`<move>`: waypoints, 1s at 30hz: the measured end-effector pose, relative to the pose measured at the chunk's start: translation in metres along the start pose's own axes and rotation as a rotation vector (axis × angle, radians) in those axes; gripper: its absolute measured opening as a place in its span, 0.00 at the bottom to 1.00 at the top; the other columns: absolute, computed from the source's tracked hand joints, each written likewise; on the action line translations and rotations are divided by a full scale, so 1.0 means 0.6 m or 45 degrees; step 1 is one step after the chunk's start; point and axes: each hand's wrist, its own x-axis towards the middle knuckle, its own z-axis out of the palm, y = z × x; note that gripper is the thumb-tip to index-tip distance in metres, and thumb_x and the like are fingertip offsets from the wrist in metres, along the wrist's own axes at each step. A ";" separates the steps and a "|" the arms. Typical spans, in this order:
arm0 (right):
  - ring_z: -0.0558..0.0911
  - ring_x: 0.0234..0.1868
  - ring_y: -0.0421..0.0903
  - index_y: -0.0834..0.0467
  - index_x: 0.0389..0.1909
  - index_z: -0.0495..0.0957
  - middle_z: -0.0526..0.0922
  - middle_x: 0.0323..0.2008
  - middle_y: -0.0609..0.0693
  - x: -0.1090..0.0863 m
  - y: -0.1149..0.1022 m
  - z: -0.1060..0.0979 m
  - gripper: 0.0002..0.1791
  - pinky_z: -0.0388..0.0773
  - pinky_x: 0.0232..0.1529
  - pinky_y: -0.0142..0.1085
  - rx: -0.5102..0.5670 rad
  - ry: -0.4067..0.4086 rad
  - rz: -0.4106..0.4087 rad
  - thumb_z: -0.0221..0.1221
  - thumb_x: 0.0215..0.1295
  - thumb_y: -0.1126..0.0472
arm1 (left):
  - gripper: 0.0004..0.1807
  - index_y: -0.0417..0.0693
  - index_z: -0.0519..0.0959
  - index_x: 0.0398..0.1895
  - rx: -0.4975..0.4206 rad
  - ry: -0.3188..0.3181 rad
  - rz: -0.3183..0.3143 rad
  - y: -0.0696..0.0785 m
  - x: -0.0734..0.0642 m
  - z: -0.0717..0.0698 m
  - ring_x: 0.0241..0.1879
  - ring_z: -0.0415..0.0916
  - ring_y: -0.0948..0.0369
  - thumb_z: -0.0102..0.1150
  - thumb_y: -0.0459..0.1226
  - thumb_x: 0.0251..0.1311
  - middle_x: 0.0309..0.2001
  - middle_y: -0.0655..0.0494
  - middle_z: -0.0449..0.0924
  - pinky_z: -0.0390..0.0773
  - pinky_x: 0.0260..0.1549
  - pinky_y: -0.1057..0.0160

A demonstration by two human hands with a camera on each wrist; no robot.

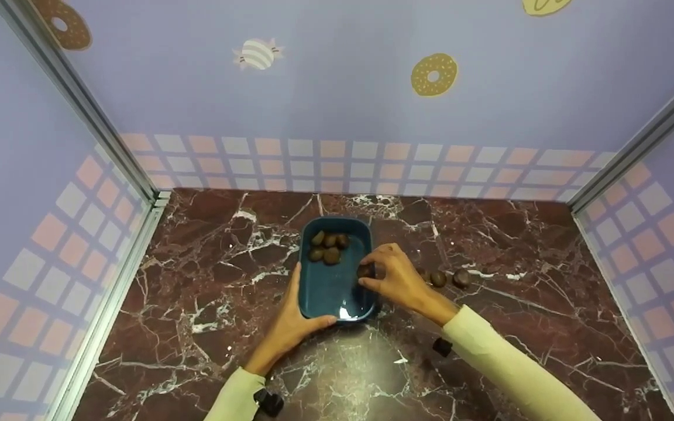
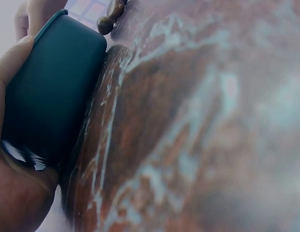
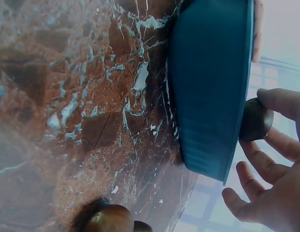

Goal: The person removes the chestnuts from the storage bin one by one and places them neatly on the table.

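Note:
A deep blue rectangular dish (image 1: 328,295) lies on the marble tabletop, its long side pointing away from me. Several brown chestnuts (image 1: 332,256) are gathered at its far left part. My left hand (image 1: 293,320) holds the dish by its near left corner, thumb along the near rim and fingers on the left side. Over the right rim, my right hand (image 1: 398,282) pinches one dark chestnut (image 3: 256,120) between thumb and fingers. The right wrist view shows this chestnut right at the rim; whether it touches is unclear.
More chestnuts (image 1: 461,278) lie in a row on the tabletop (image 1: 226,263) right of the dish, one partly behind the right hand. A patterned purple wall (image 1: 343,117) rises behind the table, with side walls left and right.

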 end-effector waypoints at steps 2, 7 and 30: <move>0.79 0.55 0.58 0.60 0.49 0.91 0.89 0.47 0.54 -0.005 -0.002 -0.005 0.17 0.78 0.59 0.54 0.014 0.004 0.036 0.81 0.61 0.62 | 0.78 0.50 0.39 0.93 -0.008 -0.004 -0.007 0.001 -0.001 -0.001 0.88 0.42 0.41 0.90 0.45 0.51 0.90 0.41 0.40 0.48 0.82 0.33; 0.80 0.56 0.58 0.60 0.49 0.91 0.90 0.47 0.53 -0.011 -0.001 -0.019 0.17 0.77 0.61 0.55 0.029 0.048 0.074 0.81 0.61 0.61 | 0.77 0.51 0.39 0.93 -0.004 -0.008 -0.022 0.003 -0.003 -0.002 0.88 0.41 0.41 0.90 0.45 0.51 0.90 0.42 0.39 0.48 0.82 0.31; 0.87 0.53 0.54 0.60 0.51 0.90 0.91 0.49 0.53 -0.078 0.051 -0.063 0.19 0.82 0.59 0.53 0.112 0.250 0.262 0.82 0.59 0.66 | 0.79 0.51 0.39 0.93 0.022 -0.012 -0.003 0.001 -0.001 -0.002 0.88 0.41 0.41 0.91 0.49 0.49 0.91 0.42 0.39 0.47 0.82 0.33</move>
